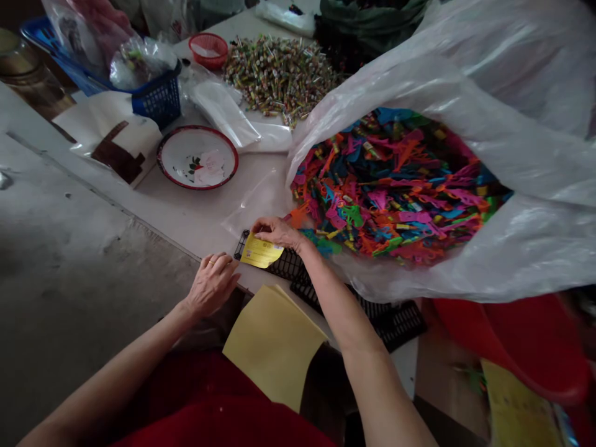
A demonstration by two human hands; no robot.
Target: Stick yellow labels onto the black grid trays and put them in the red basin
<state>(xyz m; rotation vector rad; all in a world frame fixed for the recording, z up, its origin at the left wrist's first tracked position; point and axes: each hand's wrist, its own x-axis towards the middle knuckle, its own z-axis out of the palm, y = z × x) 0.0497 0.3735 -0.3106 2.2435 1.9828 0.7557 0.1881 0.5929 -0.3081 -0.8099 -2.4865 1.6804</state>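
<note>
My right hand pinches the top edge of a small yellow printed card at the near table edge. My left hand is curled beside the card's lower left corner, its fingertips touching it. The card lies over a black plastic grid piece. Just right of my hands a big clear plastic bag lies open, full of small colourful plastic toys. A stack of yellow paper sheets rests on my lap below the card.
A red-rimmed white enamel plate sits on the table. Behind it are a pile of small wrapped candies, a red basket, a blue basket with bags and clear bags. A red tub stands lower right.
</note>
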